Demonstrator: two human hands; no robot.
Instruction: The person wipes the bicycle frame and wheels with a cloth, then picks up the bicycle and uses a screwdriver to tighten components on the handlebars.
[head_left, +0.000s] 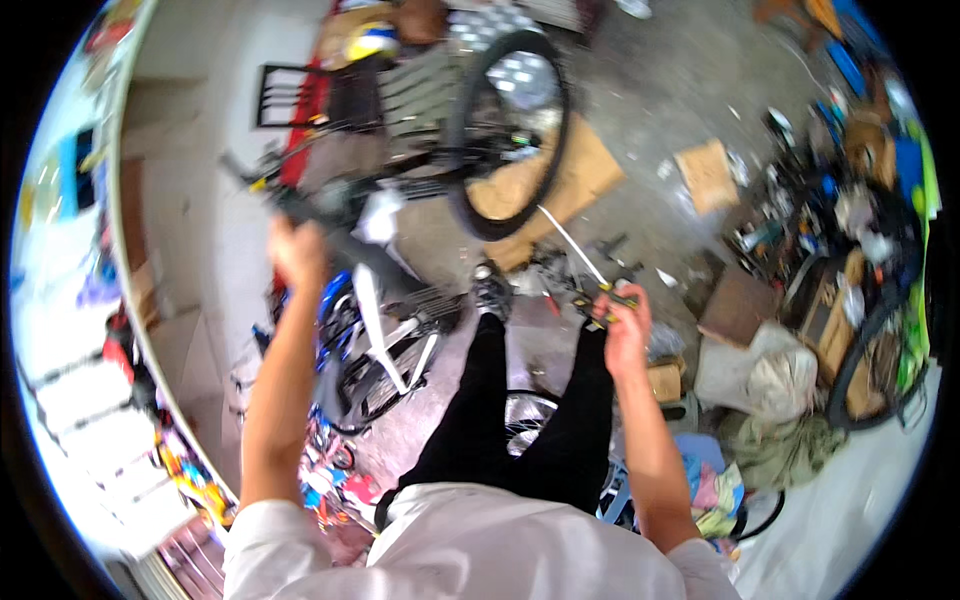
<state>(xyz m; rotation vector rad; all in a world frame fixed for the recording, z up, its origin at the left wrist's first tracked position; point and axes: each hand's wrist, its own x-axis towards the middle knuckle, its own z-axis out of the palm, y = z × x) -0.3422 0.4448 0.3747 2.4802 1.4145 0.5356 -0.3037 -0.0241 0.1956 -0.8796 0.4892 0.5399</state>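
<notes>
A bicycle with dark and white parts (372,305) stands in front of me on the left, and its large black-tyred wheel (460,150) is at the top centre. My left hand (298,252) is smeared by motion beside the bicycle's dark upper part, near the handlebar (262,172). Whether it grips or only touches there cannot be made out. At the right, my right hand (626,325) is closed around a small tool with yellow and black parts (603,307). A thin white rod or cable (572,245) runs from near this tool up toward the wheel.
Flattened cardboard (595,170) lies under the wheel. A heap of parts and boxes (800,240), a loose tyre (850,370) and a white bag (782,385) crowd the right. A blue bicycle wheel (335,310) stands at the left. Shelving with goods (90,400) lines the far left.
</notes>
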